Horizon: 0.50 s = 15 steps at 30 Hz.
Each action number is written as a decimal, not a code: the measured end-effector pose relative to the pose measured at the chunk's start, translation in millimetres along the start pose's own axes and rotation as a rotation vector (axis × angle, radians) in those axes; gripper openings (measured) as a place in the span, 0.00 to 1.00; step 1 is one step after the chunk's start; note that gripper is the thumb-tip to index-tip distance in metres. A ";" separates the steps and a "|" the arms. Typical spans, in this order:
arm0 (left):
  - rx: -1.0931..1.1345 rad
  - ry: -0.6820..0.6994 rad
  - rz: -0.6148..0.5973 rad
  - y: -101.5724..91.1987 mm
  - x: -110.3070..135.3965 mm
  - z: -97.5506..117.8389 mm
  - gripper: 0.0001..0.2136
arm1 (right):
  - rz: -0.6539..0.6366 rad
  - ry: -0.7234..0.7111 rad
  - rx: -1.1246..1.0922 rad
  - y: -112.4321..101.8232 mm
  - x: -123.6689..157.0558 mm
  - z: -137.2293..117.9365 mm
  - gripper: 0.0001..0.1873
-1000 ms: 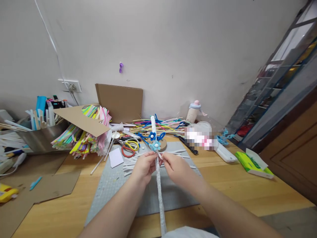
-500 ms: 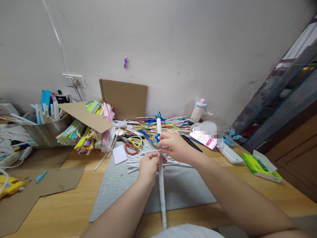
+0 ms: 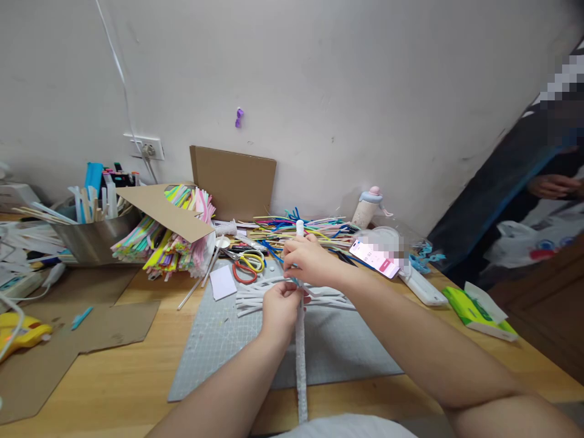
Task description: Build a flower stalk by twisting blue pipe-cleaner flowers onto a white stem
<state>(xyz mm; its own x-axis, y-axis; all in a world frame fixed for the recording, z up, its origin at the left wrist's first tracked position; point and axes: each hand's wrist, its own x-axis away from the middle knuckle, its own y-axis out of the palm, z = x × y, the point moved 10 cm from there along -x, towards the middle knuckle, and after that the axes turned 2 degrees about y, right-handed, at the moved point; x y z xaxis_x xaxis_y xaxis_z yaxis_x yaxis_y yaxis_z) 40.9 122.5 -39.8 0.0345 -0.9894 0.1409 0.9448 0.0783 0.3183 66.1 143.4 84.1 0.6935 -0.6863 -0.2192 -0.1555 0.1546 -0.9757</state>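
My left hand (image 3: 281,307) is closed around a long stick wrapped in white fuzzy material (image 3: 301,365), which runs from my lap up over the mat. Higher on the stick, my right hand (image 3: 309,261) has its fingers bent and pressed together; what they pinch is hidden. The stick's white top (image 3: 300,227) pokes out above my right hand, and a bit of blue shows beneath those fingers. Behind my hands, several white pipe cleaners (image 3: 250,299) lie across the grey cutting mat (image 3: 214,359).
Scissors (image 3: 249,264), a white card (image 3: 223,282) and a bundle of coloured pipe cleaners (image 3: 166,258) lie left. A phone (image 3: 375,258), bottle (image 3: 366,207) and tissue pack (image 3: 479,313) are right. A yellow glue gun (image 3: 22,331) rests far left. Another person's hand (image 3: 554,185) shows near a plastic bag (image 3: 515,243).
My right hand has shifted slightly left and covers the blue piece on the stick, which showed before. The view has turned a little, and another person has come into view at right.
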 end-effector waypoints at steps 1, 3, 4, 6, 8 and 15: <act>0.002 -0.001 0.001 -0.1 0.1 -0.3 0.03 | -0.007 0.010 0.015 1.0 -1.0 0.8 0.05; 0.000 -0.003 0.002 -0.4 0.3 -0.8 0.03 | -0.022 0.027 0.052 3.0 -2.5 1.2 0.05; -0.003 -0.005 0.003 -0.6 0.4 -0.9 0.03 | -0.031 0.031 0.071 3.9 -2.9 0.7 0.05; -0.009 -0.010 0.008 -1.3 0.6 -0.8 0.03 | -0.042 0.026 0.097 4.7 -3.4 -1.4 0.06; -0.011 -0.014 0.011 -1.7 0.9 -0.5 0.02 | -0.038 0.008 0.099 3.9 -3.4 -4.0 0.06; -0.009 -0.018 0.017 -1.6 1.5 -1.0 0.02 | -0.050 0.023 0.120 8.4 -4.9 -2.7 0.05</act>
<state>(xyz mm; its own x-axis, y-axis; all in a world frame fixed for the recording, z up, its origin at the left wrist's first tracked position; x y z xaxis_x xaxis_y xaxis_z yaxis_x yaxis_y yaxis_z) 39.8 120.8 -41.0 0.0445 -0.9856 0.1629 0.9469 0.0936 0.3076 59.5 146.2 77.0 0.6819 -0.7111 -0.1716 -0.0352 0.2025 -0.9787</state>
